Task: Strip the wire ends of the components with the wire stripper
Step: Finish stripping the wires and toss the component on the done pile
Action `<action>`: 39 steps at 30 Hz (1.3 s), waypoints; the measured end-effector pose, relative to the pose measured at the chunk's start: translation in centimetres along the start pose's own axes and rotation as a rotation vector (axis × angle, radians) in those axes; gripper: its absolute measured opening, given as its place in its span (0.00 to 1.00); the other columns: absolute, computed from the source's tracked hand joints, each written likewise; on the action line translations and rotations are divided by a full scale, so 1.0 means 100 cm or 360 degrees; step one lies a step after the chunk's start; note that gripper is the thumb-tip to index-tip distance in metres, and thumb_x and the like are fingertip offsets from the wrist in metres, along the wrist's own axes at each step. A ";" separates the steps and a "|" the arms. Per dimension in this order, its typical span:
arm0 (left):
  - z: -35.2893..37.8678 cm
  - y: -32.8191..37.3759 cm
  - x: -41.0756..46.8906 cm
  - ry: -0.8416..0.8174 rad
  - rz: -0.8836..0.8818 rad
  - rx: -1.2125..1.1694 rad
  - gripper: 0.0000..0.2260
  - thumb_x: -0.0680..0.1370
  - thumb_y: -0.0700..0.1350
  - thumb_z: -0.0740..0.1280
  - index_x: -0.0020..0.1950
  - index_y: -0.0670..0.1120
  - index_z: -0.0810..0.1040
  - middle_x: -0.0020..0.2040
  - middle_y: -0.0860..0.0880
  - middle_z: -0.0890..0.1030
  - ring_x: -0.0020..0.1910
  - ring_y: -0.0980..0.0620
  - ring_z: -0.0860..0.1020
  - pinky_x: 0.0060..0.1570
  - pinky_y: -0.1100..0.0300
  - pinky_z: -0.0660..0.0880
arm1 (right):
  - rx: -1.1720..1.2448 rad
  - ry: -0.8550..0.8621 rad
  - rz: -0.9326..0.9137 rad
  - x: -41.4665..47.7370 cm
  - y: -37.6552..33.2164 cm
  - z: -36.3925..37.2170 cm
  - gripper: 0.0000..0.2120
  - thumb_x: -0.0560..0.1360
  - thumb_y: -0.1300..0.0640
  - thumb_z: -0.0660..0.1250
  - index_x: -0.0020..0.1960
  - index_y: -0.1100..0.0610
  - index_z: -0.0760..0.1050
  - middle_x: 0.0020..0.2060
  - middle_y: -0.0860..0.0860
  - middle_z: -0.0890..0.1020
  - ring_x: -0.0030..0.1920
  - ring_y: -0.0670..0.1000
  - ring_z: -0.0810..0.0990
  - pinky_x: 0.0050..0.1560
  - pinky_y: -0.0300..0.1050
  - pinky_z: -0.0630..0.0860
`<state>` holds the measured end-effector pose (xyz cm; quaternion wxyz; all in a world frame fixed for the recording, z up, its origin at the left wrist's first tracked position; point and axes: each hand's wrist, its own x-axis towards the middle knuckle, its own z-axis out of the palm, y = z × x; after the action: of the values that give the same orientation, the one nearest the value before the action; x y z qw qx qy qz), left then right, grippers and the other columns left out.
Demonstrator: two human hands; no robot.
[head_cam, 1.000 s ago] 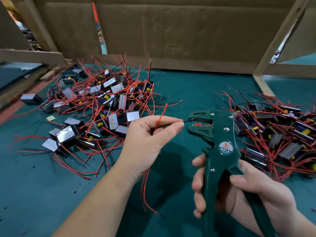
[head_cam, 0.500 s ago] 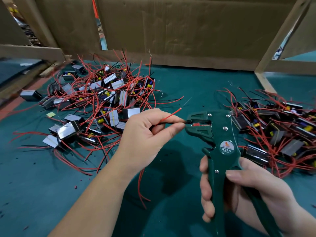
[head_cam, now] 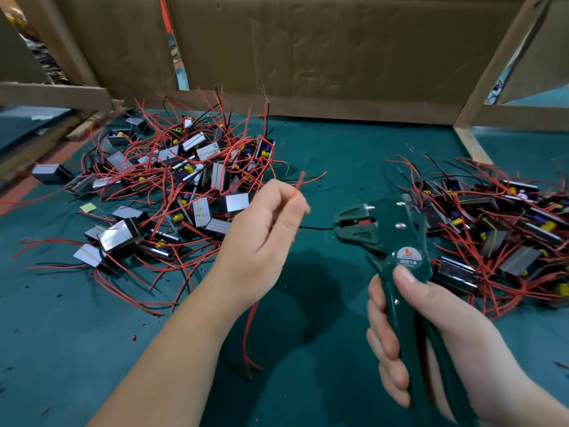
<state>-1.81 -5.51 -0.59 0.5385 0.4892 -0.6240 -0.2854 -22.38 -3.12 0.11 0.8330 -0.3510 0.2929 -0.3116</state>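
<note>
My right hand (head_cam: 431,337) grips the handles of a dark green wire stripper (head_cam: 394,241), jaws pointing left. A thin black wire (head_cam: 317,228) runs from the jaws toward my left hand (head_cam: 261,238). That hand is blurred and pinches a red wire (head_cam: 297,186) between thumb and fingers; more red wire ends hang below the wrist. The component they belong to is hidden inside the hand. A large pile of small boxed components with red and black wires (head_cam: 172,180) lies at the left, and a second pile (head_cam: 498,229) at the right.
The work surface is a green mat (head_cam: 338,155) dotted with small bits of stripped insulation. Cardboard walls (head_cam: 308,57) close the back, with wooden strips (head_cam: 474,143) along the right and left sides.
The stripper jaws have sprung apart and the tool has shifted slightly right. My left hand has pulled back to the left, drawing the wires away from the jaws.
</note>
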 end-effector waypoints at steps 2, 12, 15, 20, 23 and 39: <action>0.002 -0.001 0.000 -0.0005 -0.0058 0.0048 0.10 0.81 0.51 0.56 0.43 0.51 0.70 0.31 0.52 0.69 0.32 0.46 0.68 0.32 0.52 0.69 | -0.0051 0.0112 -0.0044 0.004 0.003 -0.002 0.26 0.58 0.42 0.79 0.40 0.60 0.73 0.27 0.61 0.71 0.21 0.55 0.70 0.24 0.45 0.72; -0.003 -0.001 0.003 -0.0121 -0.0097 -0.0189 0.10 0.78 0.41 0.66 0.52 0.55 0.82 0.33 0.57 0.79 0.32 0.64 0.75 0.36 0.72 0.72 | 0.0214 0.0210 -0.0186 0.020 -0.003 -0.013 0.27 0.51 0.51 0.80 0.46 0.63 0.81 0.37 0.66 0.79 0.35 0.65 0.80 0.37 0.61 0.79; 0.000 -0.002 0.002 -0.0188 -0.0151 -0.0256 0.07 0.74 0.44 0.69 0.50 0.54 0.81 0.30 0.54 0.79 0.32 0.58 0.78 0.37 0.66 0.74 | 0.0237 0.0017 -0.0005 0.017 -0.005 -0.010 0.30 0.51 0.53 0.81 0.50 0.65 0.80 0.39 0.67 0.78 0.37 0.66 0.80 0.39 0.62 0.79; -0.002 -0.004 0.004 -0.0114 -0.0068 -0.0053 0.04 0.75 0.45 0.68 0.44 0.53 0.82 0.31 0.57 0.78 0.30 0.62 0.72 0.34 0.71 0.68 | 0.0218 -0.0317 0.0095 0.009 -0.008 -0.009 0.25 0.62 0.55 0.76 0.55 0.66 0.77 0.41 0.68 0.78 0.39 0.66 0.79 0.44 0.63 0.77; -0.004 -0.004 0.006 -0.0040 0.0013 0.0021 0.06 0.74 0.45 0.69 0.45 0.56 0.83 0.31 0.49 0.74 0.31 0.61 0.68 0.35 0.71 0.64 | 0.0161 -0.0371 0.0138 0.009 -0.011 -0.007 0.23 0.63 0.55 0.76 0.53 0.65 0.77 0.40 0.68 0.77 0.39 0.66 0.79 0.44 0.63 0.76; -0.004 -0.003 0.004 -0.0049 0.0199 0.0222 0.07 0.74 0.43 0.70 0.44 0.57 0.81 0.30 0.49 0.67 0.31 0.59 0.66 0.35 0.68 0.63 | -0.0034 -0.0213 0.0131 0.010 -0.006 -0.008 0.20 0.63 0.52 0.78 0.48 0.63 0.78 0.36 0.67 0.77 0.34 0.64 0.79 0.38 0.60 0.77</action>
<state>-1.26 -5.95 -0.61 0.5102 0.4813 -0.6798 -0.2145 -22.55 -4.50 -0.12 0.8591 -0.3674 0.2541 -0.2498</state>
